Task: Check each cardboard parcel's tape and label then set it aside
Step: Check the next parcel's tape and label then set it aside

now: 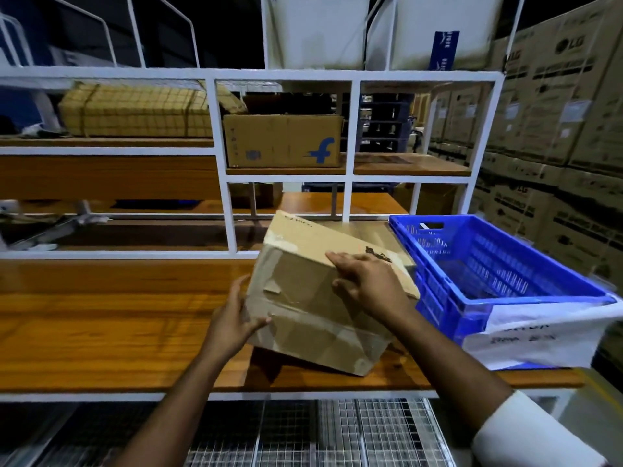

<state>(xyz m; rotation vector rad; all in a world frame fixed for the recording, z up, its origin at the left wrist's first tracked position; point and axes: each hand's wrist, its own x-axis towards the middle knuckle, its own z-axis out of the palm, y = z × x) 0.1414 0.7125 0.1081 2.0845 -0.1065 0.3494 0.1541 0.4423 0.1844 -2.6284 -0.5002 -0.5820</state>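
A brown cardboard parcel [313,298], wrapped in clear tape, is tilted up on the wooden worktop [118,332] with its near face toward me. My left hand [236,321] grips its lower left corner, thumb on the near face. Over the parcel's upper right edge lies my right hand [367,281], fingers spread across the top and thumb on the near face. No label shows on the sides I can see; a dark mark sits near my right fingers.
A blue plastic crate [505,294] with a white sheet on its front stands right of the parcel. Behind, a white metal rack [347,183] holds a printed cardboard box [283,141] and a wrapped bundle [135,112]. Stacked cartons [556,129] fill the right.
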